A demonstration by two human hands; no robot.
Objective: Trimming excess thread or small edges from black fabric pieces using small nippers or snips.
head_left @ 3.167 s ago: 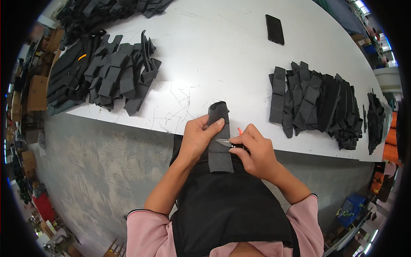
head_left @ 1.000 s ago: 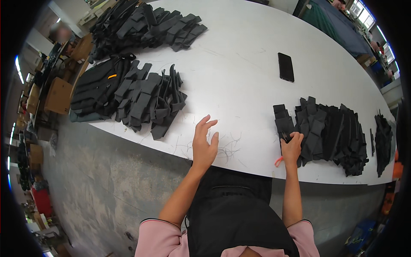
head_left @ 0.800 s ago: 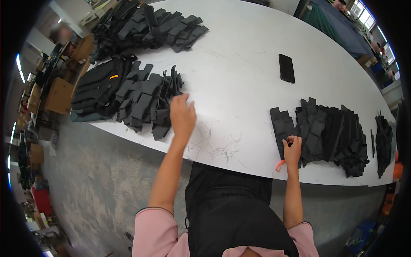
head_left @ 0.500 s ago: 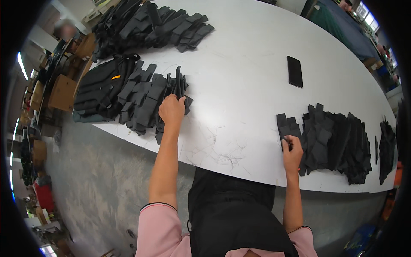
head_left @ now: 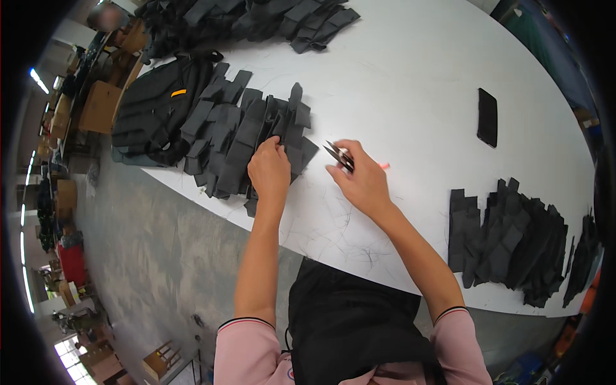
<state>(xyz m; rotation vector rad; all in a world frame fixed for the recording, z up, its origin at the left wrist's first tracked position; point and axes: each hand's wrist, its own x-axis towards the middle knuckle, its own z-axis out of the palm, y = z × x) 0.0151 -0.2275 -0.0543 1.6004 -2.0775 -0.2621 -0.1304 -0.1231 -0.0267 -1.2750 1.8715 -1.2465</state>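
My left hand (head_left: 269, 172) is at the right part of a spread pile of dark grey fabric pieces (head_left: 224, 144), its fingers pinched on one piece. Over the bare white table to the right of that pile, my right hand (head_left: 364, 181) holds small black thread snips (head_left: 339, 156). Their pointed blades face up and left, toward the pile, apart from the fabric. A bit of orange-red (head_left: 384, 166) shows beside the right hand. Another pile of dark fabric pieces (head_left: 500, 237) lies at the right, with neither hand on it.
A black backpack (head_left: 157, 109) with an orange tab lies left of the near pile. Beyond it is a bigger heap of dark fabric pieces (head_left: 256, 22). A black phone (head_left: 487, 119) rests toward the right on the white table (head_left: 398, 77). Loose threads (head_left: 350, 240) litter the near edge.
My right hand has left the right-hand pile and swung across to the left, carrying the snips. My left hand stays at the left pile. The view has shifted a little.
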